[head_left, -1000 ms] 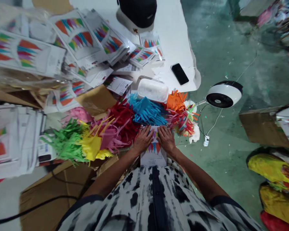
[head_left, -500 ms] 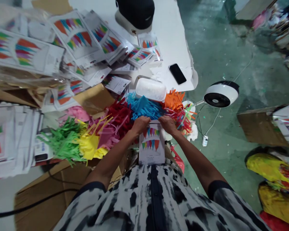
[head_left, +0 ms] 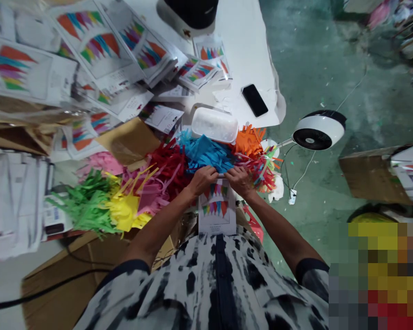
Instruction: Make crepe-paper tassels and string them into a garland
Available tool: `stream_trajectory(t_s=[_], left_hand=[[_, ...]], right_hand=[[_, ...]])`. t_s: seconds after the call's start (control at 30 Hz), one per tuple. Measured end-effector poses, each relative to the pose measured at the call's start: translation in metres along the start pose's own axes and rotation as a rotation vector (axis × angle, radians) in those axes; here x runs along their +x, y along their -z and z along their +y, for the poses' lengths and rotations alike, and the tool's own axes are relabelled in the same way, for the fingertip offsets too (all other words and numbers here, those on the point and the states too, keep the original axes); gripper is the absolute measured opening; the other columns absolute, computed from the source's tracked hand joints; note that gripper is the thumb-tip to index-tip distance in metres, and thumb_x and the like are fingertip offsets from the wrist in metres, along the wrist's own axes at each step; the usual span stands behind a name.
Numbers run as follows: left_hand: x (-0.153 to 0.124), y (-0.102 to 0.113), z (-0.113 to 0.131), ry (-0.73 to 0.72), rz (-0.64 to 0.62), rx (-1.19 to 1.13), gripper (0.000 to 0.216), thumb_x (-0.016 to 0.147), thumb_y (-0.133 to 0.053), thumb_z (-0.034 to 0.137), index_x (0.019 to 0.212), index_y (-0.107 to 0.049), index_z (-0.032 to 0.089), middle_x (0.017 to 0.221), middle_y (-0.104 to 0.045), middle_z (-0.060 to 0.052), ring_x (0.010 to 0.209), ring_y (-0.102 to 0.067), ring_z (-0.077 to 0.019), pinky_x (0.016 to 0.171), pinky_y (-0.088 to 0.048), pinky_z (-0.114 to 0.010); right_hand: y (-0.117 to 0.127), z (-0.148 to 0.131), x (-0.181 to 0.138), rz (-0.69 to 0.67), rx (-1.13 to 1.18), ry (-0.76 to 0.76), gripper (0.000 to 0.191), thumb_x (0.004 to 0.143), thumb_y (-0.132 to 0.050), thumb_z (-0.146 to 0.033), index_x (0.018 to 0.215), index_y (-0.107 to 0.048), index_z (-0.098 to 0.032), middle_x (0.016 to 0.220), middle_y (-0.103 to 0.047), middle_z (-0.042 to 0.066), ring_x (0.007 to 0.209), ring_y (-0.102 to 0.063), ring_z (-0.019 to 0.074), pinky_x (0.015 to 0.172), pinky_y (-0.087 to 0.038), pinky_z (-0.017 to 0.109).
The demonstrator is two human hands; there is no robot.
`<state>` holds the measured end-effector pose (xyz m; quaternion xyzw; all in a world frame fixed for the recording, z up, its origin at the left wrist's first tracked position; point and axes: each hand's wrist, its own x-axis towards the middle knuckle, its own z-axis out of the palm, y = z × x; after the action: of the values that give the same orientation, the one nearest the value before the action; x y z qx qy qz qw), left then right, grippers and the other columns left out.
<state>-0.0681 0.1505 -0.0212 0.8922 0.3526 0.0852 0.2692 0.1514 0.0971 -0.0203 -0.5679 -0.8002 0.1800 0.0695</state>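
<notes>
A white packet [head_left: 217,215] printed with rows of colourful pennants rests upright against my shirt front. My left hand [head_left: 203,180] pinches its top edge near the left corner. At the other corner my right hand [head_left: 240,181] has its fingers closed on the same edge. Just beyond the hands lies a pile of blue fringed paper strips [head_left: 209,153], with dark red strips [head_left: 170,160] to its left and orange ones [head_left: 249,141] to its right. The fingertips are partly hidden, and the packet's opening cannot be made out.
Green strips [head_left: 92,201] and yellow strips [head_left: 125,208] lie at the table's left front. Behind the blue pile is a white plastic tub [head_left: 215,123]. Farther back are stacked printed packets [head_left: 89,46] and a phone [head_left: 254,100]. A fan [head_left: 318,130] stands off the table's right side.
The view has shifted slightly, so the table things sit a little further left. Both hands stay at the packet's top edge, with the fingers slightly repositioned.
</notes>
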Motion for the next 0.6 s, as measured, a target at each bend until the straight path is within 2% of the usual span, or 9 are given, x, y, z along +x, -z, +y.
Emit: stream_trajectory(t_s=[0.1,0.2,0.3,0.4,0.6], left_hand=[[-0.012,-0.008,0.01,0.006,-0.016,0.012,0.018,0.097,-0.055,0.008,0.098,-0.072,0.014,0.098,-0.068,-0.014,0.1,-0.06,-0.028,0.086,-0.046,-0.04],[-0.028,-0.017,0.023,0.032,-0.008,0.02,0.026,0.097,-0.051,0.006,0.114,-0.07,0.013,0.11,-0.069,-0.016,0.108,-0.061,-0.03,0.094,-0.047,-0.044],[-0.038,-0.023,0.032,0.063,0.016,0.024,0.035,0.1,-0.047,0.01,0.13,-0.064,0.01,0.127,-0.067,-0.02,0.121,-0.058,-0.0328,0.109,-0.042,-0.049],[-0.04,-0.025,0.037,0.08,0.032,0.033,0.039,0.102,-0.045,0.017,0.137,-0.061,0.008,0.132,-0.065,-0.022,0.126,-0.057,-0.034,0.118,-0.035,-0.053],[-0.045,-0.013,0.046,0.074,0.081,0.065,0.041,0.102,-0.048,0.025,0.136,-0.062,0.006,0.132,-0.067,-0.022,0.125,-0.058,-0.0345,0.115,-0.04,-0.052]], right_hand=[[-0.007,-0.004,-0.011,-0.002,0.01,0.007,0.039,0.109,-0.039,-0.025,0.121,-0.076,-0.022,0.111,-0.075,0.014,0.104,-0.062,0.0272,0.096,-0.04,0.043],[-0.015,-0.013,-0.024,0.012,0.017,-0.011,0.041,0.108,-0.039,-0.021,0.133,-0.07,-0.022,0.125,-0.073,0.014,0.112,-0.062,0.0279,0.104,-0.04,0.046],[-0.021,-0.026,-0.035,0.039,0.018,-0.054,0.044,0.107,-0.04,-0.023,0.144,-0.062,-0.02,0.139,-0.067,0.016,0.126,-0.058,0.031,0.116,-0.033,0.052],[-0.022,-0.034,-0.039,0.059,0.029,-0.085,0.046,0.105,-0.043,-0.024,0.148,-0.059,-0.017,0.144,-0.064,0.016,0.133,-0.054,0.0327,0.121,-0.028,0.054],[0.0,-0.017,-0.041,0.085,0.049,-0.059,0.046,0.097,-0.048,-0.015,0.14,-0.065,-0.017,0.139,-0.069,0.011,0.125,-0.061,0.0262,0.11,-0.046,0.041]])
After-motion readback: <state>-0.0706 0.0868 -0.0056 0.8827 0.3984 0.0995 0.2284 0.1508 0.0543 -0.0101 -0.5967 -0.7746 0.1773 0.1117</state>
